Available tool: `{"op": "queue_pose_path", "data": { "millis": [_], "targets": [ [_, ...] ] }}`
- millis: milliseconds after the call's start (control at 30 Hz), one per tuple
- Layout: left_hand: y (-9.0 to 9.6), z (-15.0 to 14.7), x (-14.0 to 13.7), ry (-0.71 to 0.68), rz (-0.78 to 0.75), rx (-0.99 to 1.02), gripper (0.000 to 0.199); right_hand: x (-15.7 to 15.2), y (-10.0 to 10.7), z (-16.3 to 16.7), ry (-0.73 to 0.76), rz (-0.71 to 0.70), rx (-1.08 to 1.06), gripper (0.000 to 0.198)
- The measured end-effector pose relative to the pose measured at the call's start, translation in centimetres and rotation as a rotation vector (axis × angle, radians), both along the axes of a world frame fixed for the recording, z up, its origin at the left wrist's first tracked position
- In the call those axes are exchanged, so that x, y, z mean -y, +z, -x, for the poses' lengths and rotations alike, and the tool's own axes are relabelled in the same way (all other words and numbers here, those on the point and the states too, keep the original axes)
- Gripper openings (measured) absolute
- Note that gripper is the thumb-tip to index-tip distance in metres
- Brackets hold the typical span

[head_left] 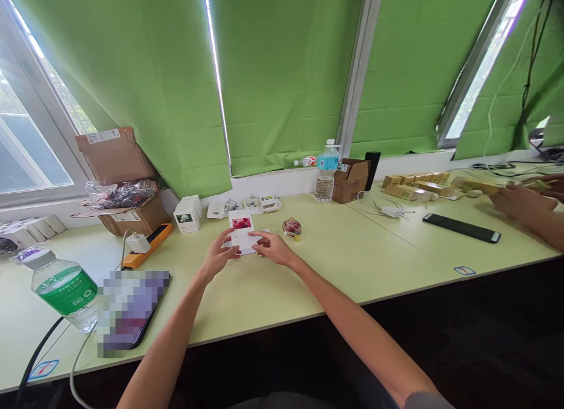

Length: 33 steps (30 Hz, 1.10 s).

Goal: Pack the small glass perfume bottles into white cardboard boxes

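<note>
A person's left hand (215, 255) and right hand (277, 248) hold a small white rectangular card carton with a red floral picture (241, 222) near the front middle of the pale yellow-green surface (348, 250). The left grip is narrow, closed on the carton's lower left edge; the right grip is narrow too, closed on its lower right side. Whether the carton touches the surface cannot be told. Just right of the hands stands a rounded, reddish glass bottle with gold trim (291, 225), with a small gold cylindrical piece (297, 237) at its lower right. Behind the carton sit two rounded clear glass bottles (252, 203), and to their left a row of white cartons with a white flower picture (187, 215). An orange power strip (154, 244) lies farther left, beside an open brown cardboard box (132, 218). Well to the right, a long black phone (461, 228) lies near a co-worker's hand (522, 202), which is blurred.
</note>
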<state>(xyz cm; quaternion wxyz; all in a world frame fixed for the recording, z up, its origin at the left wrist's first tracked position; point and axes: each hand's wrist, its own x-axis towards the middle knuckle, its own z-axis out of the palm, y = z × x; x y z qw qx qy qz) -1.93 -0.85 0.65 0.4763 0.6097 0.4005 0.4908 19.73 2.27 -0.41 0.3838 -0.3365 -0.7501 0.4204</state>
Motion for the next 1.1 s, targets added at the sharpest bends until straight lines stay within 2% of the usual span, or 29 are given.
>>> {"op": "queue_pose_path", "data": {
  "millis": [700, 1100],
  "targets": [
    [-0.03, 0.03, -0.1, 0.018, 0.032, -0.001, 0.066, -0.13, -0.24, 0.02, -0.019, -0.018, 0.011, 0.051],
    [0.54, 0.01, 0.31, 0.004, 0.048, -0.014, 0.063, 0.09, 0.03, 0.0, -0.012, -0.001, 0.008, 0.048]
  ]
}}
